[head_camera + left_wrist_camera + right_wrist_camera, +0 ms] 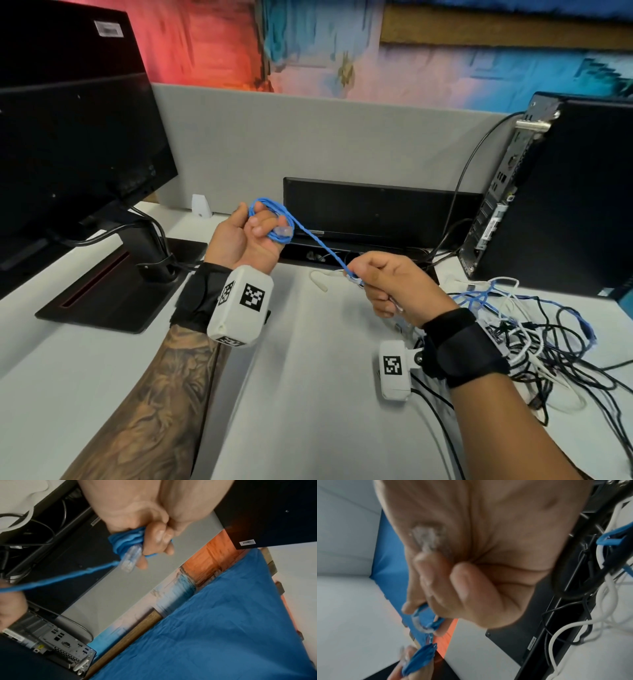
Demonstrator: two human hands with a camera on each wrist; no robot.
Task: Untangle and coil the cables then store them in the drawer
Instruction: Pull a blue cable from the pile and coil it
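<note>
A blue network cable (pixel 274 219) is coiled in several loops around the fingers of my left hand (pixel 251 233), held up above the desk. Its clear plug (pixel 130 558) lies against my curled fingers (pixel 157 539). A straight run of the blue cable (pixel 60 578) stretches from the coil down to my right hand (pixel 387 287). That hand grips the cable's other end in a fist, with its clear plug (pixel 426 536) against the palm. The coil (pixel 418 658) shows blurred in the right wrist view. A tangle of black, white and blue cables (pixel 534 339) lies at the right of the desk.
A black monitor (pixel 68 137) on its stand (pixel 113 294) fills the left. A dark flat device (pixel 370 209) leans on the grey partition (pixel 308 137). A black computer tower (pixel 565 198) stands at the right. A loose white cable (pixel 318 281) lies on the white desk (pixel 308 394).
</note>
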